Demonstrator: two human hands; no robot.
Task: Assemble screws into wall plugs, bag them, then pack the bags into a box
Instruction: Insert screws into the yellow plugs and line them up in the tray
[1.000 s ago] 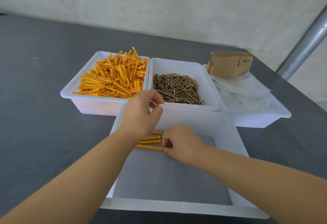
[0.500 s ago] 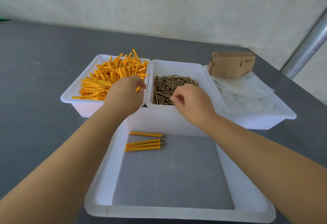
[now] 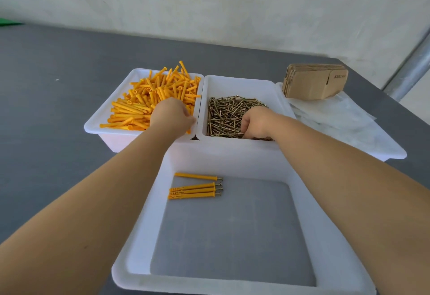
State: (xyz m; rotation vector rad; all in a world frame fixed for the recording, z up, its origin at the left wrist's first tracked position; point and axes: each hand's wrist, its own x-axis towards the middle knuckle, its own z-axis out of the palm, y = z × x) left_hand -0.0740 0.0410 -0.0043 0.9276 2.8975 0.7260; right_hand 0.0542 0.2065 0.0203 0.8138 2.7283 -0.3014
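Note:
A white bin at the back left holds a heap of orange wall plugs. My left hand is down in its right corner, fingers curled round a plug. The middle bin holds brass screws. My right hand is dug into its near right side, thumb and fingertips pinching at a screw. In front, a large white tray has several plugs with screws in them lying side by side at its far left, heads to the right.
A third white bin at the right holds clear plastic bags, with a stack of flat cardboard boxes at its back. Grey tabletop lies to the left. A metal pole rises at the far right.
My right hand left the assembled plugs in the front tray and went into the screw bin. My left hand moved from above the tray's far rim into the plug bin.

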